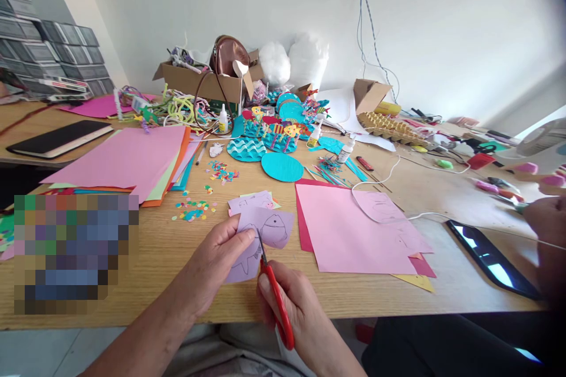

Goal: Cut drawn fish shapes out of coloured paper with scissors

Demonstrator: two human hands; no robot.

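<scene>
Between its thumb and fingers my left hand (229, 245) grips a piece of purple paper (278, 228) with fish outlines drawn on it. My right hand (294, 300) holds red-handled scissors (282, 309), whose blades meet the paper beside my left thumb, between two of the drawings. Part of the paper is hidden behind my left fingers. Just beyond it lie smaller drawn-on paper scraps (249, 202). To the right, a large pink sheet (349, 235) with pencil drawings rests on red and yellow paper.
Stacked coloured sheets (119, 159) lie at left, near paper confetti (194, 210). Turquoise ovals (282, 166), glue bottles (346, 149) and fish decorations (283, 129) stand farther back. A phone (490, 259) and another person's hand (548, 218) are at right. A white cable (384, 219) crosses the pink sheet.
</scene>
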